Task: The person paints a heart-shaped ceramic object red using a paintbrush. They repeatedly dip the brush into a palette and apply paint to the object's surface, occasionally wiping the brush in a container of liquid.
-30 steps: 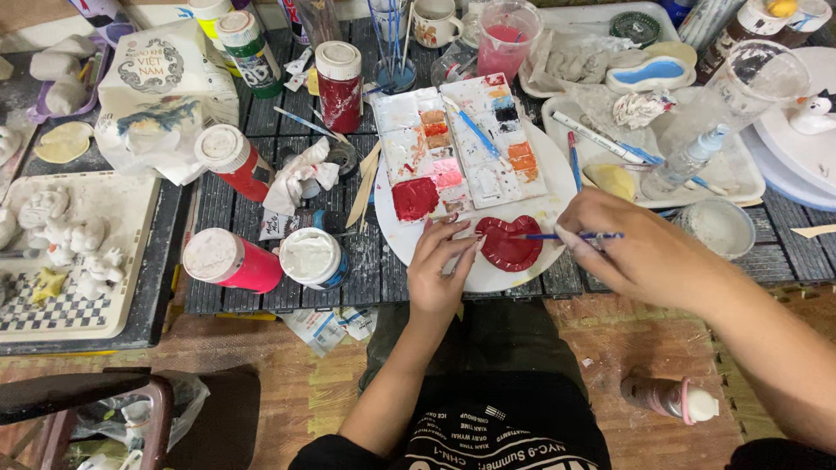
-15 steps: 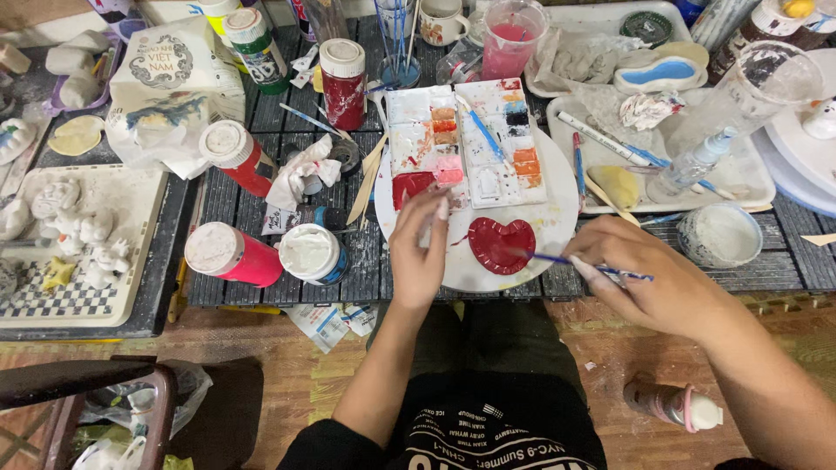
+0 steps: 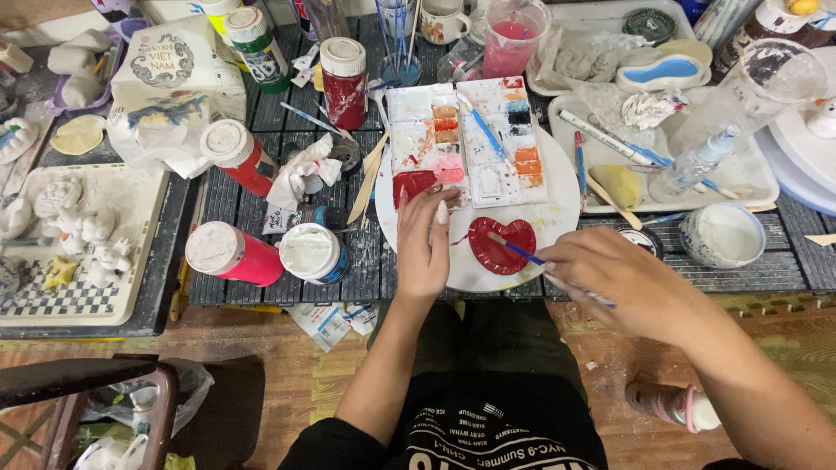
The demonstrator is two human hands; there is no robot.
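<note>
Right hand (image 3: 631,283): I'm pinching a thin paintbrush (image 3: 522,252), fingers closed round its handle, tip down on the heart.
Heart (image 3: 501,244): a small heart-shaped piece lying on the white plate (image 3: 557,209), just right of my left hand; its whole top face looks red already, with a darker rim.
Left hand (image 3: 424,244): fingers together and flat, pressing on the plate beside the heart, fingertips touching the lower edge of the paint tray.
Paint tray (image 3: 466,139): open at the back of the plate, wells of red, orange, pink and black, many smeared from use.
Done so far: by my reckoning the red coat is nearly complete.
Left to do: I'd say edges and touch-ups; the underside I cannot see.
Around: red paint jars (image 3: 235,252) to the left on the slatted table (image 3: 784,261), unpainted white figures (image 3: 70,226) on a tray further left.
</note>
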